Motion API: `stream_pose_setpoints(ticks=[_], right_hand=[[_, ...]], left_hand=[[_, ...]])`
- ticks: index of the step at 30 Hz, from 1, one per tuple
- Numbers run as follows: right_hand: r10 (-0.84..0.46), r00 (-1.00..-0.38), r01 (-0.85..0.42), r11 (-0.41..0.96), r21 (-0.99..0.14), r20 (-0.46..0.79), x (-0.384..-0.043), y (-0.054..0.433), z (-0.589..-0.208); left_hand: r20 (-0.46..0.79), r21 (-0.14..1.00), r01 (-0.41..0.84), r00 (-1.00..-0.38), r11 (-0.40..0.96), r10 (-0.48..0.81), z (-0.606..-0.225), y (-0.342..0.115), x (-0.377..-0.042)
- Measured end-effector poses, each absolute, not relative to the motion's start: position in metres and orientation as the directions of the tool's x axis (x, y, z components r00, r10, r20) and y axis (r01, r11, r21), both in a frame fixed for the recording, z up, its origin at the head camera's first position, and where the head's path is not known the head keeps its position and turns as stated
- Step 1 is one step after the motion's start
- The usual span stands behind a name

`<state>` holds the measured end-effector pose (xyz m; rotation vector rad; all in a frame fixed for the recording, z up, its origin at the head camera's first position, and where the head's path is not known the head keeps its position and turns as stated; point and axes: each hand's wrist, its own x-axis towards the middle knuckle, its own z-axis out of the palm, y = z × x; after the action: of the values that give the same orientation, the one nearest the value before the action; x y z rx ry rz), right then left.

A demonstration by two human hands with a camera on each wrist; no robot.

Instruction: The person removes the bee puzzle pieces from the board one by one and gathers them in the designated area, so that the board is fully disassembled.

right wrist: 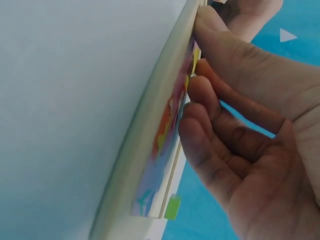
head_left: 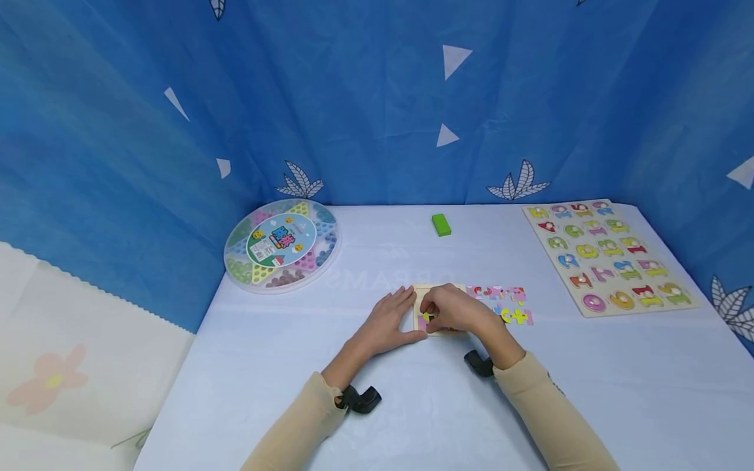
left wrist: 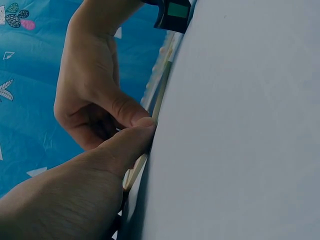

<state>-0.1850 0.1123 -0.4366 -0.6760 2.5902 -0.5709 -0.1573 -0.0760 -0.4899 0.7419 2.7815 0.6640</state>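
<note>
Fingers [right wrist: 196, 142] of right hand [head_left: 461, 309], curled, touch puzzle [right wrist: 162, 137].

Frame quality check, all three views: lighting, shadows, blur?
Head: brightly, fairly evenly lit, but the small pink-and-yellow jigsaw pieces are too tiny for fine detail; left wrist: dimmer, tilted, deep shadow inside the bare right hand; right wrist: hazy, the pale wooden puzzle tray steeply foreshortened, its near edge soft.

A big blue curtain [head_left: 383, 98] hangs behind the table [head_left: 424, 418] and down both sides — it has white triangles [head_left: 455, 60] and white leaves [head_left: 526, 178] with dark lines. The table top is white, with pale letters [head_left: 353, 280]. At the left is a creamy patch [head_left: 41, 314] — it shows a pink flower [head_left: 40, 381] with a yellow middle
</note>
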Motion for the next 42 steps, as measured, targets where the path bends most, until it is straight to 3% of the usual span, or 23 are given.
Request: stream_pose_setpoints(ticks=[11,25,42], right_hand=[[-0.469,-0.831,-0.310,0.837,-0.450,-0.299,-0.186,0.110,-0.439],[-0.488,-0.845,-0.351,0.816,-0.458,-0.221,-0.176,0.109,-0.436],[-0.520,-0.817,-0.372,0.805,-0.462,-0.250,-0.177,0.113,-0.434]], left_hand=[[-0.054,0.465,0.437,-0.854,0.770,0.517,-0.492,-0.077,-0.159],[-0.045,0.470,0.439,-0.855,0.766,0.517,-0.494,-0.076,-0.160],[-0.036,0.463,0.449,-0.852,0.764,0.523,-0.488,-0.077,-0.157]])
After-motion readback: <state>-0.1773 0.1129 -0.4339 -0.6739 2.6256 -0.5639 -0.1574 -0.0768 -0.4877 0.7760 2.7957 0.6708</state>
